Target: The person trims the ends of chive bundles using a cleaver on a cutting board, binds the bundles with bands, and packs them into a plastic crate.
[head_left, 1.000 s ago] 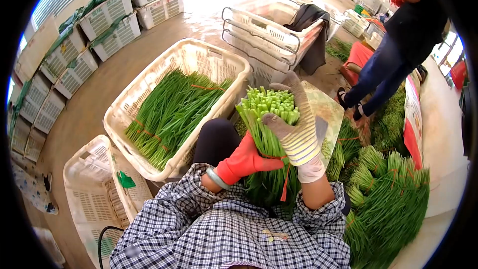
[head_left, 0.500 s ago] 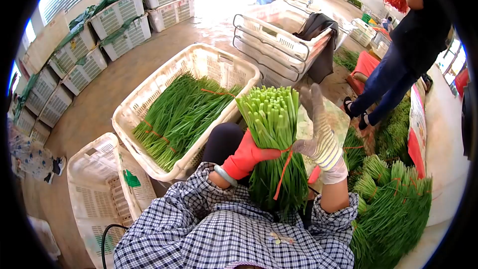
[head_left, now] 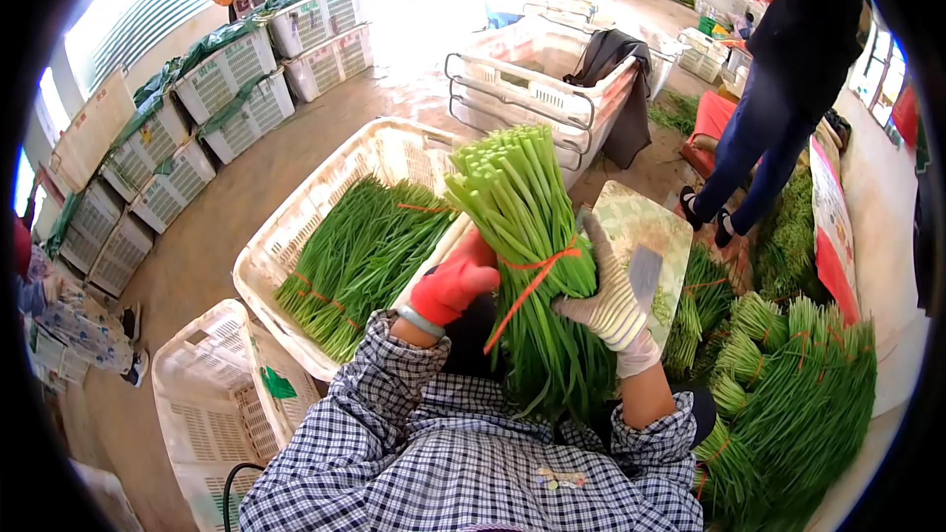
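Observation:
A thick bundle of garlic chives (head_left: 537,187) stands tilted in front of me, pale cut stems up and leaves hanging down. A red tie (head_left: 537,264) circles its middle, with a loose end trailing left. My left hand (head_left: 453,284), in a red glove, holds the bundle's left side, its fingers partly hidden behind the stems. On the other side, my right hand (head_left: 613,298), in a striped grey-tipped glove, grips the bundle with its thumb in front. Just right of that hand, a grey blade (head_left: 645,274) lies on a worn board (head_left: 658,220).
A white crate (head_left: 281,236) with tied chives is ahead left; another crate (head_left: 187,374) stands nearer. Tied chive bundles (head_left: 798,404) lie at right. Stacked crates (head_left: 537,74) stand ahead, more (head_left: 232,64) along the left wall. A person (head_left: 788,89) stands at right, another (head_left: 74,315) at left.
The bundle has tipped, its stem ends leaning further left. My right hand has closed in from spread fingers onto its right side. The blade on the board has come into view.

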Demonstrator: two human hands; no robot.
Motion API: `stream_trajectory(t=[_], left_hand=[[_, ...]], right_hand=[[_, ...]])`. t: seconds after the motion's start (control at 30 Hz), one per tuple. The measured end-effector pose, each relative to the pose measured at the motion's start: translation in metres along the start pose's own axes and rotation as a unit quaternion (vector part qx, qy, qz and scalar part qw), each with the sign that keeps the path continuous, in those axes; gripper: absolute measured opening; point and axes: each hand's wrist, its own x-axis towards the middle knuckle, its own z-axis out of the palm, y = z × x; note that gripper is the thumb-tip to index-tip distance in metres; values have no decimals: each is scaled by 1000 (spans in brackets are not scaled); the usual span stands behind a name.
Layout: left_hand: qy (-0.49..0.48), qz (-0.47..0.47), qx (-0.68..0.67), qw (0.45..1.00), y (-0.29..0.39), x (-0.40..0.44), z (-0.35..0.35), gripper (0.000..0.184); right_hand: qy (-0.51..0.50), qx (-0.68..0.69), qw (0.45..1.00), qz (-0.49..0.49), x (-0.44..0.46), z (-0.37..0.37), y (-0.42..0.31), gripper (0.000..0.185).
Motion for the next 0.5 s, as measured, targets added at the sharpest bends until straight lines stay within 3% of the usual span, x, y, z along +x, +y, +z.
stream_trajectory(t=[0.03, 0.07, 0.13, 0.2, 0.27, 0.3, 0.37, 0.4, 0.43, 0.47, 0.5], left_hand=[[-10, 22, -85, 996, 18, 3, 15, 105], [-11, 26, -79, 996, 10, 2, 12, 105], [85, 76, -221, 969, -11, -3, 1, 87], [195, 57, -79, 976, -2, -3, 33, 71], [278, 18, 51, 959, 1, 4, 66, 59], [307, 29, -18, 951, -5, 11, 65, 58], [336, 43, -86, 937, 3, 18, 60, 58], [313, 61, -113, 941, 8, 20, 54, 56], [289, 73, -143, 944, 13, 21, 51, 55], [291, 62, -151, 943, 9, 19, 41, 55], [270, 31, -198, 942, -4, 17, 24, 54]], right_hand=[[24, -54, 998, -14, 1, -6, -6, 110], [24, -53, 998, -22, -1, -8, -16, 110], [101, -157, 982, 0, -2, -5, -35, 109], [141, -264, 952, -67, 4, 0, -27, 107], [144, -399, 903, -73, 12, 19, -32, 105], [135, -396, 904, -83, 14, 25, -31, 105], [143, -450, 849, -237, 15, 34, -35, 101], [140, -451, 849, -237, 14, 32, -41, 101], [89, -488, 851, -173, 11, 26, -65, 102], [38, -521, 847, -101, 9, 20, -85, 103], [42, -525, 845, -100, 8, 8, -95, 106]])
